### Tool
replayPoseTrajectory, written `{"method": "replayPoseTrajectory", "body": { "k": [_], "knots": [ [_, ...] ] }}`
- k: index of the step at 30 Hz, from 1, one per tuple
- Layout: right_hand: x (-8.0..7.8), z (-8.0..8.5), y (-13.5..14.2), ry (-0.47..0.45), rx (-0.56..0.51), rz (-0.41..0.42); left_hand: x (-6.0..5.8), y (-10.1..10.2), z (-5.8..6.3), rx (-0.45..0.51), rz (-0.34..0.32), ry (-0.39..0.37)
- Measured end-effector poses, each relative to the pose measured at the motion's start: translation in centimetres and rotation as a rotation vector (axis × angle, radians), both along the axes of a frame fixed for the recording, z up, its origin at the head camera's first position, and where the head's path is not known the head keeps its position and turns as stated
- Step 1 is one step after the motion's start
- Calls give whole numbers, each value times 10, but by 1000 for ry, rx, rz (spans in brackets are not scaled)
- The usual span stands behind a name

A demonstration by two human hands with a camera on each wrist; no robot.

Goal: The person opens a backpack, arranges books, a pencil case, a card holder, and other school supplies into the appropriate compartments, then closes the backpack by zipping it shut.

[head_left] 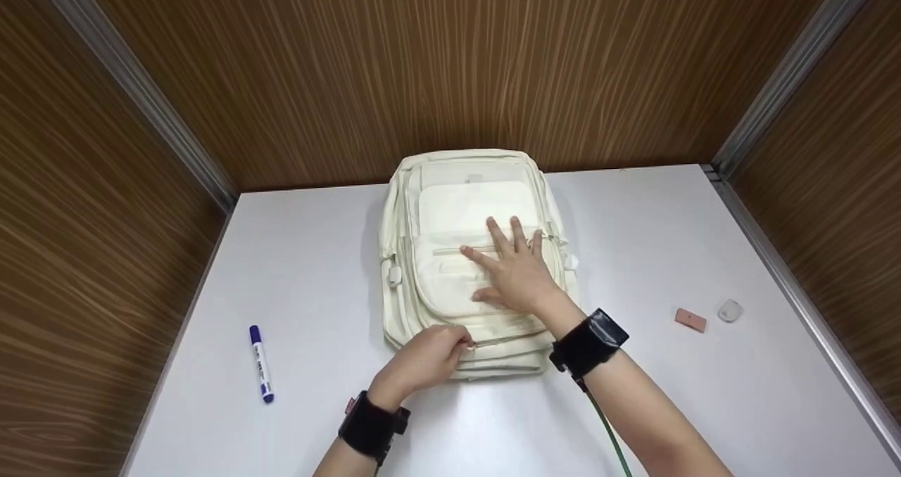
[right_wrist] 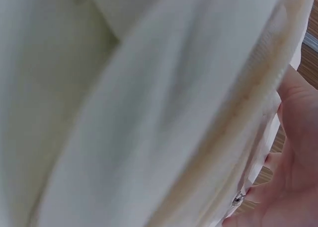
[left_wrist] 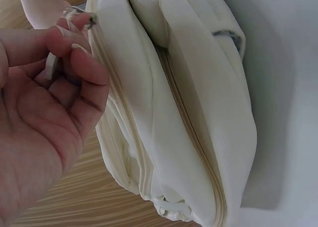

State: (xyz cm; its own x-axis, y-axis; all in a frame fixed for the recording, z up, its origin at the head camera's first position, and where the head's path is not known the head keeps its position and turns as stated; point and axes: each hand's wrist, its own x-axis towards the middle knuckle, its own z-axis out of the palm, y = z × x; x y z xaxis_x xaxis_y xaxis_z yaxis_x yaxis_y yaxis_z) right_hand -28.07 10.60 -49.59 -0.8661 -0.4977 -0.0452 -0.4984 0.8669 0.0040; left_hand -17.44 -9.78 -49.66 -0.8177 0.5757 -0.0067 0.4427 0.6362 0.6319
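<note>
A cream backpack (head_left: pixel 475 210) lies on the white table with its front pocket facing up. At its near end my left hand (head_left: pixel 429 354) pinches a zipper pull (left_wrist: pixel 51 65) between thumb and curled fingers. The metal zipper slider (left_wrist: pixel 92 21) shows just beyond the fingertips in the left wrist view. My right hand (head_left: pixel 521 274) rests on the front pocket with its fingers spread and straight. Seen from the right wrist, the bag's fabric fills most of the view, and the right hand (right_wrist: pixel 293 167) shows at the right edge.
A blue-capped marker (head_left: pixel 261 364) lies on the table (head_left: pixel 310 252) to the left. On the right are a small pink block-like piece (head_left: pixel 690 320) and a small grey-white rounded object (head_left: pixel 730 311). Wood-grain panels (head_left: pixel 479 62) stand behind and on both sides.
</note>
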Motion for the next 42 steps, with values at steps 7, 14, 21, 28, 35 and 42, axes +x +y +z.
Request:
{"method": "replayPoseTrajectory", "body": {
  "k": [7,14,21,28,35,42],
  "knots": [
    [20,1,-2,34,-202,67,-1,-10,0,60,101,28],
    [52,12,-11,0,-467,217,-3,-12,2,126,131,59],
    [72,8,-19,-301,-456,280,-1,-11,3,213,112,15],
    [77,-1,-21,-248,-485,285,-2,-16,5,296,19,-7],
    [80,1,-14,-313,-533,215,-8,-20,-7,123,18,313],
    [86,-1,-11,-295,-572,179,-10,-13,-24,14,17,550]
  ]
}}
